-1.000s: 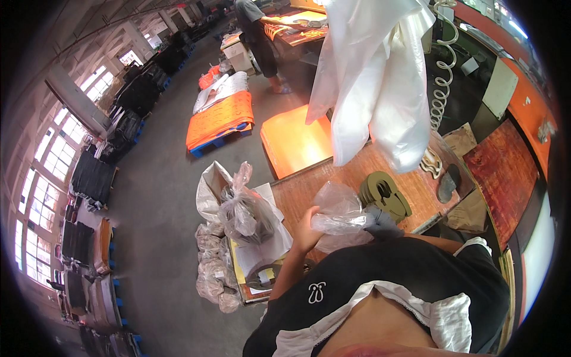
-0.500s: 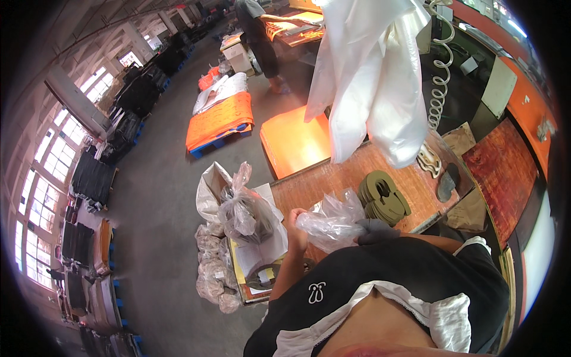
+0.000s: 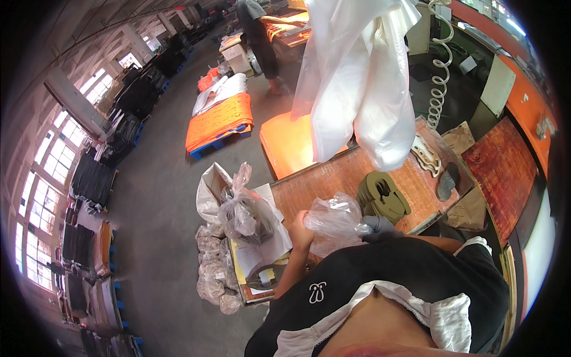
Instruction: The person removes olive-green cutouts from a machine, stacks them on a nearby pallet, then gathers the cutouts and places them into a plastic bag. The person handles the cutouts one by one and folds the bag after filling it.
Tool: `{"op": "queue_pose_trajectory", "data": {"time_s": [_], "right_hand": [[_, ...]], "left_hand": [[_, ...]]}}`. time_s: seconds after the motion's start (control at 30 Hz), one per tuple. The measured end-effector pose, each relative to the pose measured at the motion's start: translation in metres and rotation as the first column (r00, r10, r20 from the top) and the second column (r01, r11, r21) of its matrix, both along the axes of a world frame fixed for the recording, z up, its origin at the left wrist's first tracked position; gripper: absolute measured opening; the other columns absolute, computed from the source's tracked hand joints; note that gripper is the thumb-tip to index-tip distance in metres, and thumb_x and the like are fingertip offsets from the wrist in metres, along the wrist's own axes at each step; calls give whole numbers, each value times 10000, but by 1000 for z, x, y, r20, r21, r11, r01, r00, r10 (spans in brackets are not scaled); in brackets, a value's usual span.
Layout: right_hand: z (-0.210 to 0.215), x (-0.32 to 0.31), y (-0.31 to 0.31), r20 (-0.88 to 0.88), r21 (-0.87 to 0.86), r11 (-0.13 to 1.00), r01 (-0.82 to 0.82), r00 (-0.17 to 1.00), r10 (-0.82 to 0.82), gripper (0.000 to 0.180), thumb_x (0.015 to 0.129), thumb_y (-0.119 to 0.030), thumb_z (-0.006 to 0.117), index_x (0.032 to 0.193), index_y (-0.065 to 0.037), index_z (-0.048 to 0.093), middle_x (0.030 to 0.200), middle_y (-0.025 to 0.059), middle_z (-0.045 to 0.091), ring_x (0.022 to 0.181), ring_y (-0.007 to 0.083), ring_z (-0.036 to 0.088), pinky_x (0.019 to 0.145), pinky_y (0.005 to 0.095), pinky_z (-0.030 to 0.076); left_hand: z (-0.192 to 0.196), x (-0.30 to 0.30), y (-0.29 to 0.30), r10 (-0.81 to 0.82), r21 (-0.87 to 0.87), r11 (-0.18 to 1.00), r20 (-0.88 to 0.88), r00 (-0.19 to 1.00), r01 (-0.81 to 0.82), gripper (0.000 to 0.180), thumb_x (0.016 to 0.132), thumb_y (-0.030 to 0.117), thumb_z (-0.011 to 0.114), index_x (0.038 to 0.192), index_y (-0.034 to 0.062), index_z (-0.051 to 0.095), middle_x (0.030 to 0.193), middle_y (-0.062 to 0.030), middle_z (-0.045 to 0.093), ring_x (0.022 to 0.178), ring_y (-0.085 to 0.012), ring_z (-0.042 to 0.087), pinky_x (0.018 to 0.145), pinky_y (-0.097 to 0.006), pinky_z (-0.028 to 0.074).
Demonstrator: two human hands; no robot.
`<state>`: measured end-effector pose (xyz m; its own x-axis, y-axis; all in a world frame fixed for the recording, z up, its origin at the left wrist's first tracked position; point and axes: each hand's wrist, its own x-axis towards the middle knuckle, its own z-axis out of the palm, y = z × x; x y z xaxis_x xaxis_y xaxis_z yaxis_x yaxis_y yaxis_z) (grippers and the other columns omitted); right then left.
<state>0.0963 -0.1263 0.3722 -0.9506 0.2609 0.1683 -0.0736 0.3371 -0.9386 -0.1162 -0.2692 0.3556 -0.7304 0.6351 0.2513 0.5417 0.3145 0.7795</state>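
Note:
A clear plastic bag [image 3: 336, 221] is stretched between my two hands above the near side of the wooden table [image 3: 297, 193]. My left hand [image 3: 301, 228], bare, is closed on the bag's left side. My right hand [image 3: 379, 228], in a dark grey glove, grips the bag's right side; its fingers are partly hidden. Just beyond the right hand lies a stack of olive-green curved foam pieces [image 3: 382, 198] with cut-out slots. What the bag contains, if anything, I cannot make out.
Translucent plastic sheeting [image 3: 357, 83] hangs over the table's far side beside a white coiled hose [image 3: 439, 83]. Left stand tied plastic bags [image 3: 241, 205] and papers [image 3: 256, 253]. Dark and pale cut shapes [image 3: 447, 181] lie far right. Orange sheets [image 3: 220, 122] rest on a pallet; a person [image 3: 259, 41] stands beyond.
The plastic bag has been spread wider and puffed out between my hands. My left hand has shifted slightly right, my right hand slightly too. The hanging sheeting has swung left.

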Motion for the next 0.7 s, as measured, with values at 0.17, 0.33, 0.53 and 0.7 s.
{"op": "queue_pose_trajectory", "data": {"time_s": [0.17, 0.33, 0.53, 0.7], "right_hand": [[6, 2, -6, 95, -88, 996, 12, 995, -4, 56, 791, -101, 627, 805, -68, 584, 667, -3, 529, 638, 96, 494, 571, 269, 387], [3, 1, -4, 215, -144, 989, 14, 977, 17, 114, 773, -126, 640, 855, -72, 584, 719, 56, 558, 695, 166, 543, 618, 311, 418], [0, 0, 2, 128, 98, 972, 212, 966, -223, 189, 784, -154, 625, 929, -62, 546, 761, 68, 592, 714, 171, 566, 627, 329, 440], [-1, 2, 2, 135, -195, 975, 108, 987, -83, 227, 790, -195, 630, 947, -61, 536, 754, 57, 571, 693, 150, 551, 628, 326, 438]], "left_hand": [[-15, -4, 9, 140, 106, 984, 14, 990, -141, 224, 712, 149, 646, 892, 50, 557, 830, -142, 618, 805, -305, 605, 718, -355, 459], [-22, -16, 3, -42, 221, 975, 64, 997, 27, 217, 689, 40, 632, 866, 33, 508, 828, -119, 574, 795, -226, 556, 739, -322, 437], [-14, -9, 8, -129, 309, 946, 72, 989, 101, 236, 700, 18, 630, 903, 23, 509, 868, -73, 567, 804, -157, 529, 738, -275, 428], [-7, 3, 13, -212, 315, 942, 285, 935, 117, 325, 682, -17, 614, 993, 18, 529, 903, -78, 579, 870, -169, 548, 791, -279, 431]]}}
